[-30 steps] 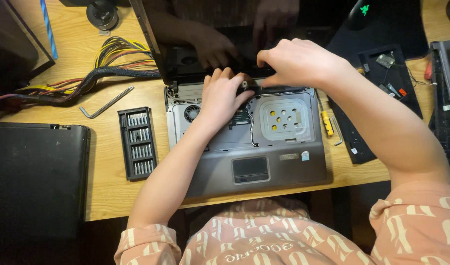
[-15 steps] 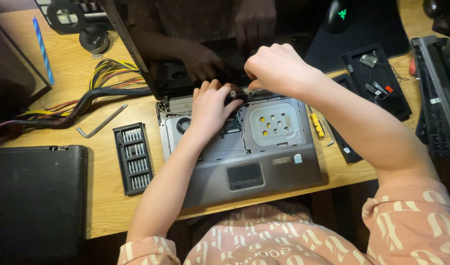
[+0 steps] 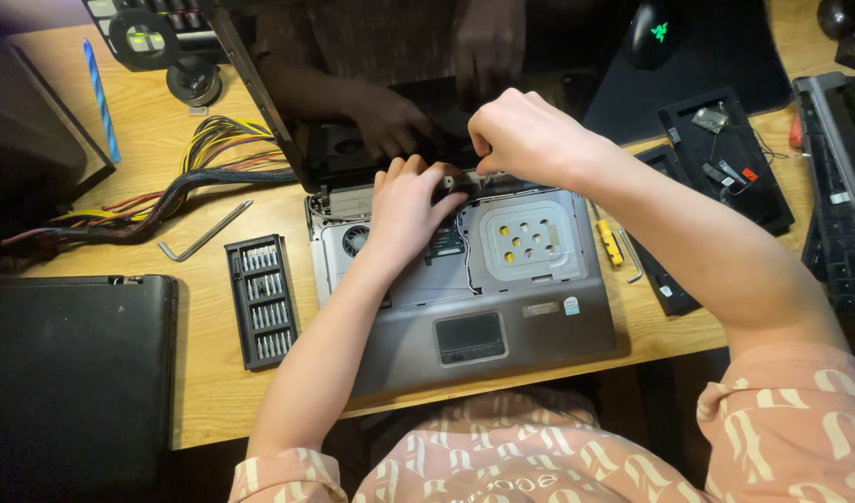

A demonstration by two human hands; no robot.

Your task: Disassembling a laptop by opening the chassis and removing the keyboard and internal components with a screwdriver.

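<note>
Resting flat on the stripped-down grey laptop (image 3: 502, 326), the left hand (image 3: 410, 200) lies palm down over the exposed inner parts near the hinge, its fingers bent and close together, fingertips at the back edge. The right hand (image 3: 525, 135) comes in from the right with fingers curled and pressed together in a pinch just beside the left fingertips; what it pinches is too small to tell. The laptop sits on the wooden worktop (image 3: 194, 391) right in front of the person, lid open, its dark screen (image 3: 371, 84) reflecting both hands. To the left of it lie a black case of screwdriver bits (image 3: 261, 300) and a bent hex key (image 3: 204, 233), with a bundle of cables (image 3: 180, 177) beyond. A small yellow-handled screwdriver (image 3: 611, 240) lies just right of the laptop.
</note>
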